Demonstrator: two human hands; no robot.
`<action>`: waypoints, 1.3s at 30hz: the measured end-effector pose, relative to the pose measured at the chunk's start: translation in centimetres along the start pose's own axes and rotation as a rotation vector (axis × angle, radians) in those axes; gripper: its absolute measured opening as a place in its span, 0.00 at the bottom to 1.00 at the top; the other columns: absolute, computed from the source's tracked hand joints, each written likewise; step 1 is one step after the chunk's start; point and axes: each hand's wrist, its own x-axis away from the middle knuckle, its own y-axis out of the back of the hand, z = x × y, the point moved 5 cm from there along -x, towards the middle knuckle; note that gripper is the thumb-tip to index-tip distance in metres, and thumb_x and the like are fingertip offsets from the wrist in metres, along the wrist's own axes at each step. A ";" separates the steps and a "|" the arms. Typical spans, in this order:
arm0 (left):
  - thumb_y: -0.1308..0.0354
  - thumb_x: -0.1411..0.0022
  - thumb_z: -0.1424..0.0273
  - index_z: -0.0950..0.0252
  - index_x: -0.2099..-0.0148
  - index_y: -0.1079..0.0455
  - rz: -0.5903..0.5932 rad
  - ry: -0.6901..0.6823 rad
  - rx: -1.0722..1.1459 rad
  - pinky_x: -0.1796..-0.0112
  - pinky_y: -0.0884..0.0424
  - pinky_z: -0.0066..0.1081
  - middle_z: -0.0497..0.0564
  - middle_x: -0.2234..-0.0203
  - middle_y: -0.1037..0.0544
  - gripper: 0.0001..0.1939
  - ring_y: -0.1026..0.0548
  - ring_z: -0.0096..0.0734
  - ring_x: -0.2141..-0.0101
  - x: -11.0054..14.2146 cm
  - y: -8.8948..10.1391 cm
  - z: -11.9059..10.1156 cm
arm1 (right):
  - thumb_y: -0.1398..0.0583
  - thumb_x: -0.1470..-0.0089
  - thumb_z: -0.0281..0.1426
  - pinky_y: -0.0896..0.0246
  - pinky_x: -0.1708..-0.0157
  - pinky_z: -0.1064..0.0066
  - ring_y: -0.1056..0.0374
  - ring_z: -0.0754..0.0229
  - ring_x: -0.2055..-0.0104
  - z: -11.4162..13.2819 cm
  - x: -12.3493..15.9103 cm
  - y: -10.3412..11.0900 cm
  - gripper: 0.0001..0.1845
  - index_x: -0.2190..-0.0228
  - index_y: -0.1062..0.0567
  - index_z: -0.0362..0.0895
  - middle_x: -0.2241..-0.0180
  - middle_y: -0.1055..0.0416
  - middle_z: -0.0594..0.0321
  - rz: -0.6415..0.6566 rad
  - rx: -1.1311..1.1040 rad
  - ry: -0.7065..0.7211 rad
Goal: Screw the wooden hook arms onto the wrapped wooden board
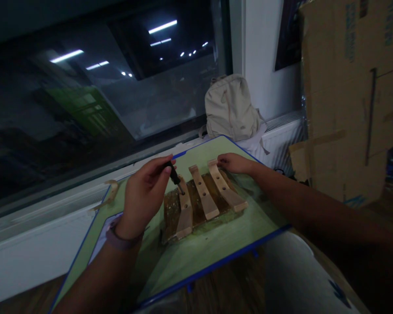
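My left hand is closed around the black handle of a screwdriver. Its metal tip points down to a hole in the left wooden piece. That piece lies with the middle wooden piece and the right wooden piece across a shiny brown slab. All three are curved, wider at the near end, and have dark holes along them. My right hand rests by the far end of the right piece, fingers curled together; what they pinch is hidden.
The slab lies on a pale green board with a blue edge. A loose curved wooden piece sits at its left edge. Behind are a beige backpack, a dark window and a radiator; large cardboard stands right.
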 end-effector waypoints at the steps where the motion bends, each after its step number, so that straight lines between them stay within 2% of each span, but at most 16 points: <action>1: 0.37 0.40 0.65 0.61 0.52 0.25 -0.013 -0.013 -0.017 0.54 0.24 0.34 0.51 0.59 0.20 0.14 0.21 0.31 0.59 0.0 0.0 -0.1 | 0.48 0.38 0.37 0.47 0.67 0.69 0.35 0.59 0.68 0.0 0.0 0.0 0.18 0.68 0.25 0.39 0.69 0.26 0.54 -0.001 0.001 -0.001; 4: 0.35 0.43 0.65 0.61 0.57 0.23 -0.074 -0.078 -0.186 0.60 0.23 0.31 0.50 0.63 0.20 0.11 0.22 0.30 0.63 -0.2 0.6 -0.4 | 0.49 0.38 0.37 0.47 0.68 0.70 0.36 0.60 0.69 -0.1 -0.1 -0.1 0.18 0.68 0.24 0.39 0.70 0.26 0.56 0.003 -0.001 -0.001; 6: 0.37 0.40 0.66 0.61 0.57 0.22 -0.080 -0.095 -0.248 0.58 0.24 0.32 0.50 0.62 0.20 0.09 0.22 0.31 0.61 -0.3 0.9 -0.4 | 0.48 0.38 0.38 0.47 0.68 0.69 0.36 0.59 0.70 -0.1 -0.1 -0.1 0.18 0.68 0.24 0.40 0.71 0.26 0.56 0.004 -0.004 -0.002; 10: 0.41 0.37 0.66 0.62 0.50 0.25 -0.033 -0.006 -0.129 0.50 0.25 0.36 0.52 0.57 0.19 0.14 0.21 0.33 0.57 -0.3 0.9 0.0 | 0.48 0.39 0.38 0.47 0.69 0.69 0.36 0.59 0.70 -0.2 0.0 0.0 0.18 0.68 0.24 0.40 0.71 0.26 0.55 -0.001 -0.006 -0.008; 12: 0.39 0.39 0.64 0.61 0.51 0.24 -0.040 -0.026 -0.146 0.53 0.24 0.36 0.52 0.57 0.20 0.15 0.21 0.33 0.58 -0.2 0.8 -0.2 | 0.48 0.39 0.37 0.48 0.69 0.69 0.37 0.59 0.70 -0.2 0.0 -0.1 0.18 0.69 0.24 0.40 0.71 0.26 0.56 -0.001 -0.005 -0.007; 15: 0.35 0.43 0.65 0.59 0.55 0.22 -0.079 -0.131 -0.260 0.61 0.22 0.31 0.50 0.60 0.21 0.13 0.22 0.30 0.62 -0.3 0.9 -0.8 | 0.48 0.39 0.37 0.48 0.69 0.70 0.37 0.60 0.70 -0.2 0.0 -0.1 0.17 0.69 0.25 0.40 0.70 0.27 0.56 -0.004 -0.004 -0.008; 17: 0.36 0.42 0.66 0.59 0.56 0.21 -0.095 -0.154 -0.303 0.61 0.22 0.30 0.49 0.61 0.21 0.11 0.22 0.29 0.62 -0.4 1.1 -0.8 | 0.48 0.38 0.36 0.47 0.68 0.70 0.36 0.60 0.69 -0.2 -0.1 -0.1 0.17 0.69 0.25 0.40 0.70 0.27 0.56 -0.006 -0.006 -0.008; 23: 0.40 0.38 0.67 0.63 0.46 0.27 -0.030 0.012 -0.110 0.51 0.24 0.37 0.53 0.57 0.19 0.18 0.20 0.33 0.57 -0.2 0.9 0.1 | 0.48 0.38 0.37 0.48 0.69 0.69 0.37 0.60 0.70 -0.1 0.0 0.0 0.17 0.69 0.25 0.40 0.71 0.27 0.56 -0.007 -0.001 -0.010; 25: 0.39 0.39 0.66 0.63 0.49 0.26 -0.017 -0.023 -0.109 0.52 0.24 0.36 0.53 0.56 0.19 0.16 0.21 0.33 0.57 -0.1 0.7 -0.3 | 0.48 0.38 0.37 0.48 0.69 0.70 0.37 0.60 0.70 -0.1 0.0 0.0 0.17 0.69 0.25 0.40 0.71 0.27 0.57 -0.004 -0.003 -0.010; 27: 0.35 0.43 0.66 0.62 0.54 0.23 -0.051 -0.114 -0.189 0.55 0.23 0.32 0.52 0.57 0.20 0.14 0.21 0.32 0.58 0.0 0.7 -1.1 | 0.48 0.38 0.37 0.48 0.68 0.70 0.37 0.60 0.70 -0.1 0.0 0.0 0.17 0.69 0.25 0.40 0.71 0.27 0.57 -0.002 -0.004 -0.006; 30: 0.33 0.44 0.67 0.62 0.61 0.22 -0.106 -0.174 -0.297 0.63 0.23 0.28 0.49 0.63 0.21 0.08 0.22 0.29 0.63 -0.1 1.2 -1.8 | 0.48 0.38 0.37 0.47 0.68 0.70 0.36 0.60 0.69 -0.2 -0.1 -0.1 0.17 0.70 0.25 0.40 0.70 0.27 0.56 -0.003 -0.004 -0.001; 32: 0.36 0.42 0.68 0.61 0.58 0.22 -0.087 -0.124 -0.283 0.61 0.23 0.29 0.48 0.64 0.20 0.08 0.22 0.29 0.63 -0.2 1.3 -1.6 | 0.48 0.38 0.37 0.47 0.68 0.70 0.36 0.60 0.68 -0.3 -0.2 -0.2 0.17 0.70 0.25 0.40 0.70 0.26 0.56 -0.003 -0.004 0.001; 36: 0.41 0.37 0.69 0.61 0.46 0.27 0.035 -0.002 -0.084 0.53 0.24 0.34 0.51 0.58 0.19 0.16 0.20 0.31 0.58 -0.2 0.9 -1.1 | 0.49 0.37 0.38 0.47 0.67 0.70 0.35 0.59 0.67 -0.5 -0.2 -0.2 0.19 0.69 0.25 0.40 0.69 0.26 0.55 -0.004 -0.001 0.006; 39: 0.40 0.37 0.67 0.62 0.51 0.24 0.042 -0.039 -0.065 0.53 0.24 0.33 0.52 0.56 0.20 0.13 0.22 0.32 0.55 -0.2 0.6 -1.1 | 0.49 0.37 0.38 0.47 0.67 0.70 0.35 0.60 0.68 -0.5 -0.2 -0.2 0.19 0.69 0.24 0.40 0.69 0.26 0.56 -0.004 0.002 0.009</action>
